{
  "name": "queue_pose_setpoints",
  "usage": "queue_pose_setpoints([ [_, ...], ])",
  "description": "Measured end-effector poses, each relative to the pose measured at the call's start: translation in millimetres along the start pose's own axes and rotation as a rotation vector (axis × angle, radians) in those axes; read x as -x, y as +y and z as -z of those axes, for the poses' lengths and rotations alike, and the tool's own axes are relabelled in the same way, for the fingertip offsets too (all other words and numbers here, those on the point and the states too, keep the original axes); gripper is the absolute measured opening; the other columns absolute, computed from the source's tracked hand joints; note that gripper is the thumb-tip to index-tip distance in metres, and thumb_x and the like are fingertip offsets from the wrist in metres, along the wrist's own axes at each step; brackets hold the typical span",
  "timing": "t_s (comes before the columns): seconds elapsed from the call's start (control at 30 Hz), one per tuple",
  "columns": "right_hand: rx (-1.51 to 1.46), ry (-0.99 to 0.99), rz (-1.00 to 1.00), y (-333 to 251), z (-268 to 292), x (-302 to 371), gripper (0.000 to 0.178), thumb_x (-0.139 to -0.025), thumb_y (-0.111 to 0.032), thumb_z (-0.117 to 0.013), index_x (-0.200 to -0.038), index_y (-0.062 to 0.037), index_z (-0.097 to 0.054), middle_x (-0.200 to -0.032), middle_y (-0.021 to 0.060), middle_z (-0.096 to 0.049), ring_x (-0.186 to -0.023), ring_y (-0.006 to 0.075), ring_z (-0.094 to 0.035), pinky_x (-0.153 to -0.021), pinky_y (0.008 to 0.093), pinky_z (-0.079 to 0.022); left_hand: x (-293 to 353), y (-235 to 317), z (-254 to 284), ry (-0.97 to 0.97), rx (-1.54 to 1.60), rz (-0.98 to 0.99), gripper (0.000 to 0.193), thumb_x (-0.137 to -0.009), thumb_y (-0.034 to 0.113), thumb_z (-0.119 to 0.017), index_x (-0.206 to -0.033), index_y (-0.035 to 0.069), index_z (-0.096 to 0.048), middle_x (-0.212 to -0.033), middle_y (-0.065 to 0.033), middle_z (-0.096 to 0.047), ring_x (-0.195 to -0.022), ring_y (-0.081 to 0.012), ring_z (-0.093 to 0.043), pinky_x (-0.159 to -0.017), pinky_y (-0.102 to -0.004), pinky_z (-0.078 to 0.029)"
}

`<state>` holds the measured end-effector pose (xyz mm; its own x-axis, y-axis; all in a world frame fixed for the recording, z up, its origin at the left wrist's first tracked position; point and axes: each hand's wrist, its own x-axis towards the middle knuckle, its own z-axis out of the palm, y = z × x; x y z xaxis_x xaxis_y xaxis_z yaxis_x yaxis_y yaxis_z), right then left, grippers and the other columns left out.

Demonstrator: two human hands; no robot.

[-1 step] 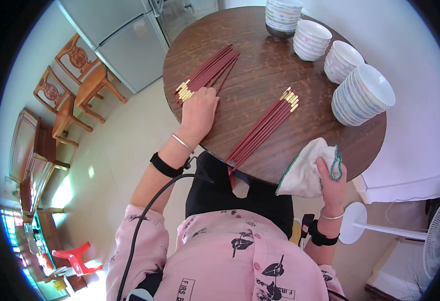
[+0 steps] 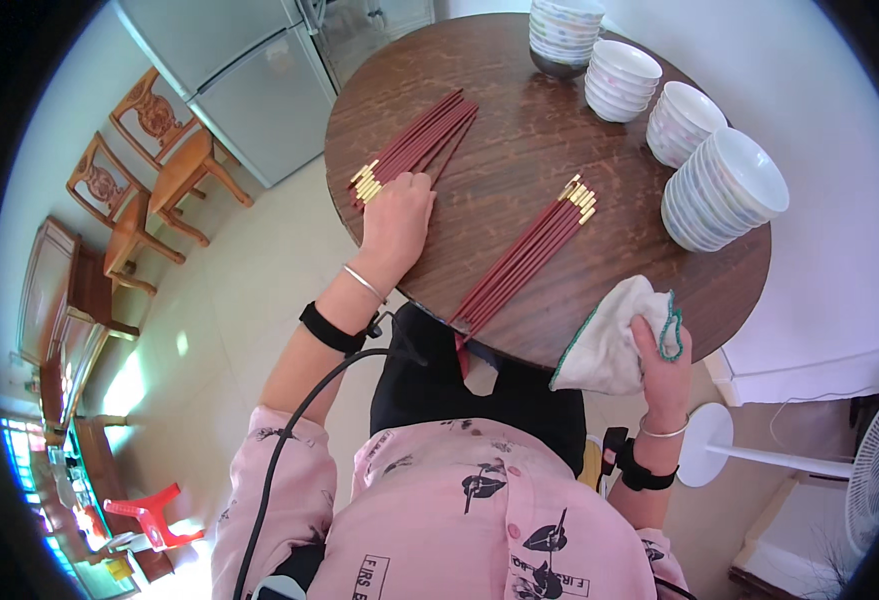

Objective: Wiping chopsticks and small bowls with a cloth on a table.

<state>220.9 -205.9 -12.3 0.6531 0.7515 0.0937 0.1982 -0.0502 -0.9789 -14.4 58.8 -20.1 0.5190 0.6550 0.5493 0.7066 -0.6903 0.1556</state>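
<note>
On your wood-grained table (image 2: 519, 100) you have matt cloth (image 2: 609, 340) at five o'clock, glossy bowls (image 2: 707, 198) at three, metallic-ended chopsticks (image 2: 422, 137) at ten.

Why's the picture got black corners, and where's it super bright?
In the head view, the fisheye lens leaves black corners and the fridge looks tilted; in the head view, sunlight glares on the floor at left, while the right hand and cloth look clear.

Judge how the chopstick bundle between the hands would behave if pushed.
The chopstick bundle would probably fan apart, since no band shows around it. It looks stiff, lying quite straight. With ends near the table edge, it might slip off.
</note>
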Motion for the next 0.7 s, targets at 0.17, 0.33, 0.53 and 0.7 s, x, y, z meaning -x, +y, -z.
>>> queue_pose_setpoints([
  [0.17, 0.014, -0.045, 0.051, 1, 0, 0, 0.017, -0.085, -0.012, -0.068, -0.095, 0.0015, -0.065, -0.085, 0.0019, -0.065, -0.076, 0.0081, -0.057, -0.07, 0.0243, -0.045, -15, -18, -14, -0.025, -0.114, -0.027, 0.013, -0.084, 0.014, -0.06, -0.084, 0.004, -0.052, -0.08, -0.0128, -0.057, -0.077, -0.0329, -0.059, -0.066, -0.0411, -0.047],
  [0.33, -0.026, -0.042, 0.058, 1, 0, 0, 0.016, -0.086, -0.011, -0.066, -0.094, 0.0024, -0.065, -0.084, 0.0019, -0.065, -0.076, 0.0081, -0.057, -0.069, 0.024, -0.045, -23, -14, -9, 0.062, -0.11, -0.029, 0.015, -0.082, 0.014, -0.063, -0.083, 0.004, -0.052, -0.078, -0.013, -0.057, -0.074, -0.0326, -0.059, -0.064, -0.041, -0.047],
  [0.53, -0.003, -0.061, 0.108, 6, 1, -2, 0.015, -0.086, -0.01, -0.066, -0.094, 0.003, -0.065, -0.084, 0.0028, -0.065, -0.076, 0.0086, -0.058, -0.069, 0.0247, -0.045, 11, 45, 27, -0.159, 0.405, 0.084, 0.021, -0.076, 0.02, -0.071, -0.079, 0.002, -0.062, -0.074, -0.0101, -0.06, -0.065, -0.0232, -0.059, -0.06, -0.0334, -0.047],
  [0.7, 0.015, -0.04, 0.095, 9, 2, -2, 0.016, -0.085, -0.01, -0.067, -0.095, 0.0028, -0.065, -0.084, 0.0033, -0.066, -0.076, 0.0089, -0.059, -0.069, 0.0251, -0.046, 20, 65, 35, -0.436, 0.609, 0.113, 0.022, -0.075, 0.021, -0.073, -0.08, 0.001, -0.066, -0.07, -0.0078, -0.061, -0.061, -0.0171, -0.057, -0.058, -0.0294, -0.046],
])
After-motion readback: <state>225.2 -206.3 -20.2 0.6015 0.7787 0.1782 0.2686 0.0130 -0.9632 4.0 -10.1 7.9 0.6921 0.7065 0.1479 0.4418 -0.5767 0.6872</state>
